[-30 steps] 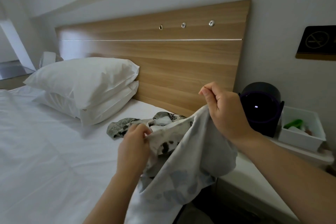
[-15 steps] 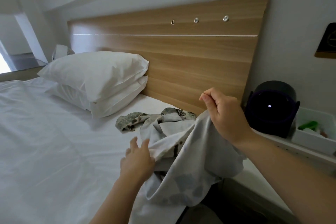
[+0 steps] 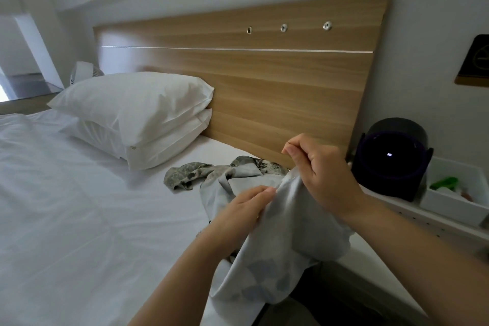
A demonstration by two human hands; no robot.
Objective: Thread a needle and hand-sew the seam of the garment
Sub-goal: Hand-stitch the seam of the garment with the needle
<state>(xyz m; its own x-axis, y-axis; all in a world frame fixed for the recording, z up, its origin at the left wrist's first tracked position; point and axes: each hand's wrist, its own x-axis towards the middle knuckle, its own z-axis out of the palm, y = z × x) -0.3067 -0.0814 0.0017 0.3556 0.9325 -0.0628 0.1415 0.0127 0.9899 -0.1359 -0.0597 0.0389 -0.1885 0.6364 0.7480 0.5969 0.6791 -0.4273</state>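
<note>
A pale grey garment (image 3: 275,251) with a dark leafy print lies bunched at the bed's right edge, one end trailing toward the headboard. My right hand (image 3: 322,174) grips a lifted fold of the garment, with thumb and forefinger pinched together above it; any needle or thread there is too fine to see. My left hand (image 3: 243,209) lies on the cloth just left of that fold, fingers fairly straight, fingertips touching the fabric near my right hand.
The white bed (image 3: 79,219) fills the left. Two stacked white pillows (image 3: 143,116) lean at the wooden headboard (image 3: 264,82). On the white nightstand (image 3: 436,222) stand a dark round speaker (image 3: 391,159) and a white box (image 3: 455,190) with green items.
My left hand let go of the bunched cloth, dropped, then moved right and up to the fold held by my right hand. My right hand kept its grip. The view shifted left.
</note>
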